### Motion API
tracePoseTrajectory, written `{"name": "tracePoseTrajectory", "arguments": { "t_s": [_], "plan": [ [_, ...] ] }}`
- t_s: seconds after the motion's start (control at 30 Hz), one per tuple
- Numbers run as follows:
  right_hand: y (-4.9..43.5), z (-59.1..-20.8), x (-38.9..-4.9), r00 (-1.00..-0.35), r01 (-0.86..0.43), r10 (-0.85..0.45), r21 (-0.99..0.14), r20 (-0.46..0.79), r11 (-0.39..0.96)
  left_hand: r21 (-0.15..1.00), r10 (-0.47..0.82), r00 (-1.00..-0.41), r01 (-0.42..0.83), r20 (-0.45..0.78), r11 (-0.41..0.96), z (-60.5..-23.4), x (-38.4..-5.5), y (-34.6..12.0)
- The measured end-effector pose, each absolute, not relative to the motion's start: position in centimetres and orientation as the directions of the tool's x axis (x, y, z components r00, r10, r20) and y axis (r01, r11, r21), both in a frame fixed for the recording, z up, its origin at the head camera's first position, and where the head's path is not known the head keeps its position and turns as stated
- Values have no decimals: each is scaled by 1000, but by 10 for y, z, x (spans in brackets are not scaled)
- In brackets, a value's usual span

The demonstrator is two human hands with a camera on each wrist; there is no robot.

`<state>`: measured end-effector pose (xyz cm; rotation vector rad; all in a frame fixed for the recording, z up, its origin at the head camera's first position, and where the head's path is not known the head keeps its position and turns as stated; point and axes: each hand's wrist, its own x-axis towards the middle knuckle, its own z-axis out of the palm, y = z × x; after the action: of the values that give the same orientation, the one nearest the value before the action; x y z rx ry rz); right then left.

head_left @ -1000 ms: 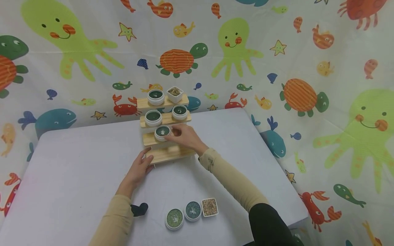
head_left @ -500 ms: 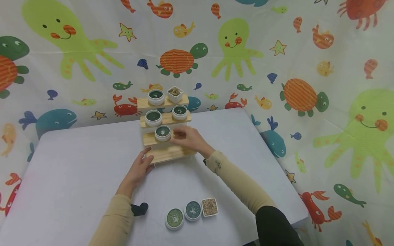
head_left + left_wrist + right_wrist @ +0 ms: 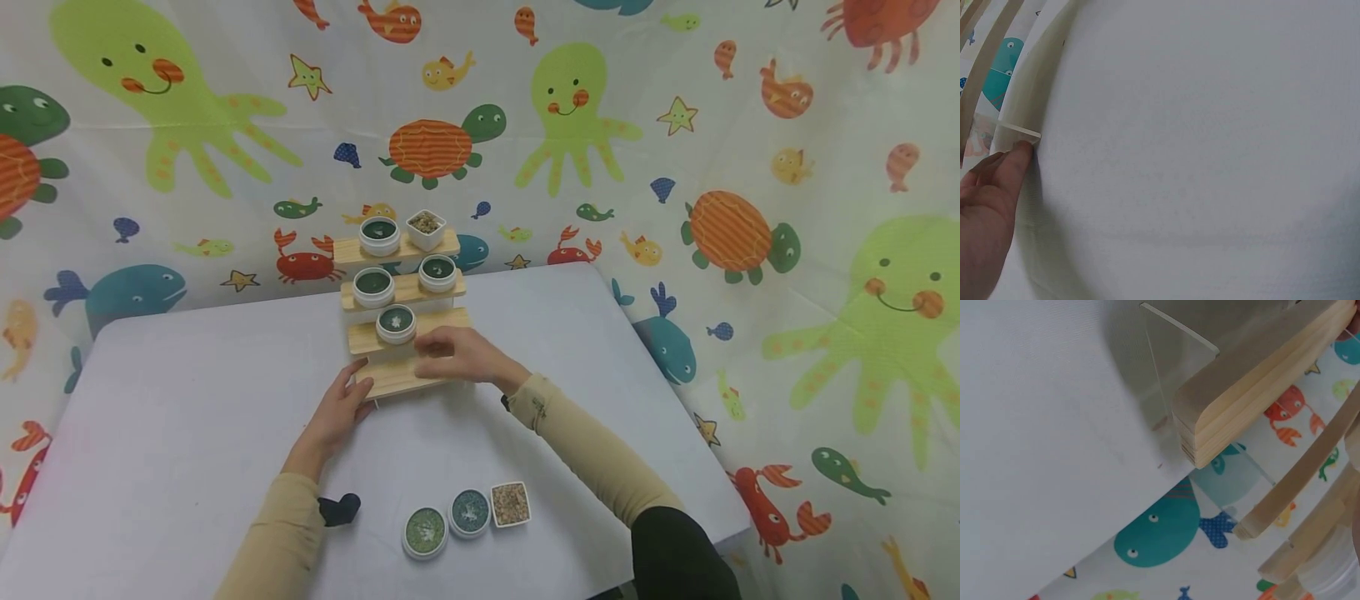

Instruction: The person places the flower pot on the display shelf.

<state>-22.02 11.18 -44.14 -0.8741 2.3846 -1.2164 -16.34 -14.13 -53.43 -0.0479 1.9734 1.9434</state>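
Behind everything hangs the sea-creature cloth [image 3: 480, 75], with the white-covered desk [image 3: 187, 417] in front of it. At the far side of the desk is the tiered stand [image 3: 386, 381], four pale boards climbing toward the back, presumably so each row shows above the one before.

The left hand [image 3: 333, 417] grips the lowest board's left end, its digits set above and below the wood, probably to keep the stand from shifting. The right hand [image 3: 468, 357] hovers over the lowest board's right part, finger and thumb parted around nothing.

A single jar [image 3: 396, 323] sits left on the second board up, leaving bare wood beside it. Two jars [image 3: 373, 287] share the third; the top bears a dark green jar [image 3: 379, 237] and a square dish [image 3: 427, 230]. Near the person, a light green jar [image 3: 426, 533], a blue-green jar [image 3: 470, 512] and a grainy dish [image 3: 511, 504] form a row, perhaps for easy reach.

The right wrist view reveals a clear panel [image 3: 1175, 362] under the lowest board, hard to see from the head. Only the left wrist view shows a fingertip at such a panel's corner; no jar appears there.
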Motion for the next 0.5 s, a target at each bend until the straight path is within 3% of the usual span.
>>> {"name": "tracePoseTrajectory", "arguments": {
  "t_s": [0.5],
  "plan": [
    [108,-451,-213,-568,-425,-822,-848,-22,316,959,236,-931,-281,-280,27,-530,-161,-142]
  ]
}}
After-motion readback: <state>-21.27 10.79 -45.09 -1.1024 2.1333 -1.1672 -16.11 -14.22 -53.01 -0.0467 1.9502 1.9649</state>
